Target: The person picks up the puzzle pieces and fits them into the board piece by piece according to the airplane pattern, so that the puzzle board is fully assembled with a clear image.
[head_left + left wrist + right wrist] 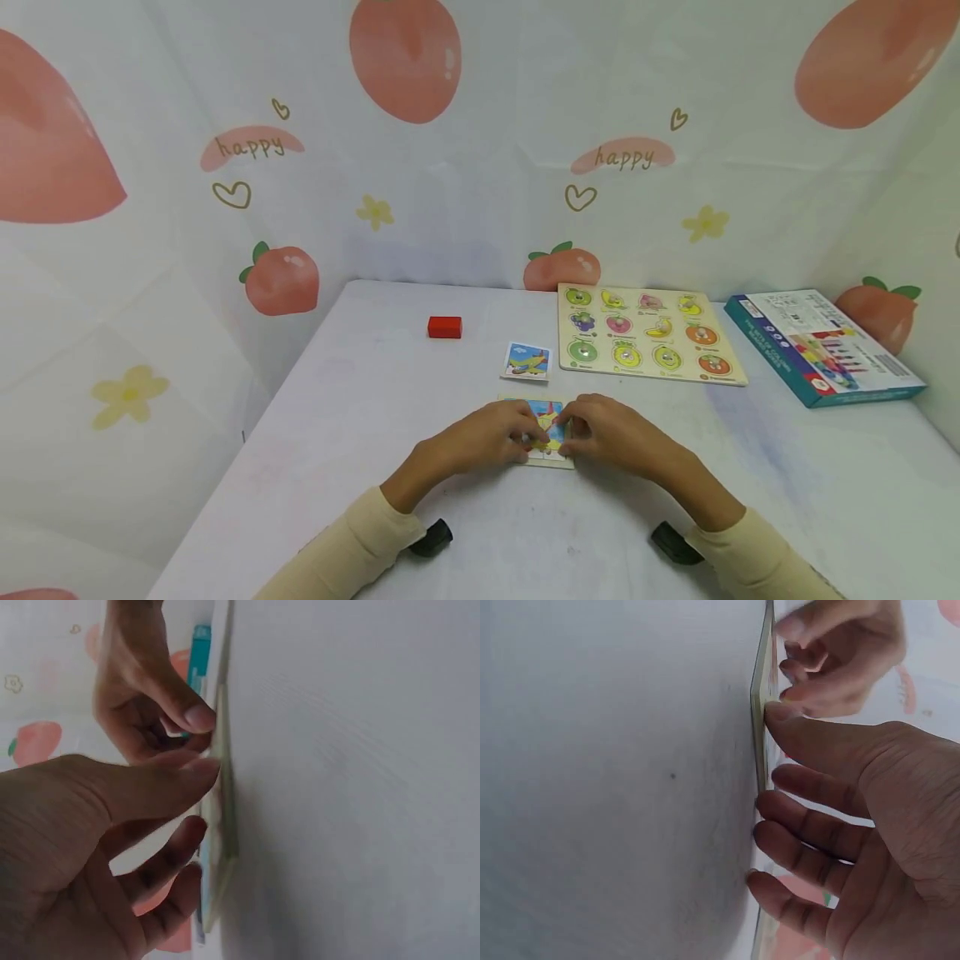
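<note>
A small jigsaw puzzle board [543, 463] with a picture of a yellow and red plane on blue lies on the table, under the fingertips of both hands. My left hand [491, 433] touches the puzzle's left side, its fingers loosely bent. At the right side my right hand [618, 433] rests its thumb and fingertips on the puzzle, thumb and forefinger apart. In the right wrist view the right thumb [784, 712] lies at the board's near corner, with the other fingers spread. Any loose piece under the fingertips is hidden.
Behind the puzzle is a picture card [527, 362] with a similar plane. A red block [445, 327] stands further back left. A wooden fruit puzzle board [637, 340] and a teal-edged box [828, 346] lie at the back right, before a printed white curtain [480, 183].
</note>
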Demonstrator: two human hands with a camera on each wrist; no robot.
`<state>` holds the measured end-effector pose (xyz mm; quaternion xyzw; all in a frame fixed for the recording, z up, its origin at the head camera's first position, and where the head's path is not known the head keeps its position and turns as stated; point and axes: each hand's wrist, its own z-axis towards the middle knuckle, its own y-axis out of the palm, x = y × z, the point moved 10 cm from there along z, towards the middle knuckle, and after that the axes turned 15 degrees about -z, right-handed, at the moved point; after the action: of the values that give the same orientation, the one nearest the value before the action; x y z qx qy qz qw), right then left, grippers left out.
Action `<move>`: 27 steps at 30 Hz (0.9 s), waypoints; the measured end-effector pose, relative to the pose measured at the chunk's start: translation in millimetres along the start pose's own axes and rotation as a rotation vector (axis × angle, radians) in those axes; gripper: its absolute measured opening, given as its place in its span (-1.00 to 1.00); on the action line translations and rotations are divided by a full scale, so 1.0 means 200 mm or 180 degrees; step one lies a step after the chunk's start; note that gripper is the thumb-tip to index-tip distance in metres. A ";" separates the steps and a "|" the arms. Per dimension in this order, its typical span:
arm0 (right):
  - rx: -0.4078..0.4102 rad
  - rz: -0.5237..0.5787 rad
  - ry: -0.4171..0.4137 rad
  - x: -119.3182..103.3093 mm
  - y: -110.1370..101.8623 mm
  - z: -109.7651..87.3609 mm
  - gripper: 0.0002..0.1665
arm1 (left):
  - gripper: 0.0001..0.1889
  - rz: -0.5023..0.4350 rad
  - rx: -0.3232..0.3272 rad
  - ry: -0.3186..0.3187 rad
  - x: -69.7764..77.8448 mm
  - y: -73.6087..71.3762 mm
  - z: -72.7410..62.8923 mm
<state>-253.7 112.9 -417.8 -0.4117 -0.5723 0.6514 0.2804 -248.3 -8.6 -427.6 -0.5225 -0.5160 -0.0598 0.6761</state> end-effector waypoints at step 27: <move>-0.0054 -0.0395 0.0318 0.16 -0.05 -0.14 -0.57 | -0.39 0.0475 -0.0340 -0.0250 0.08 0.04 -0.10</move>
<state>-246.9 157.1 -414.6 -0.4099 -0.5875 0.6066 0.3450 -222.7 -13.8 -419.8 -0.5968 -0.4978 -0.0161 0.6291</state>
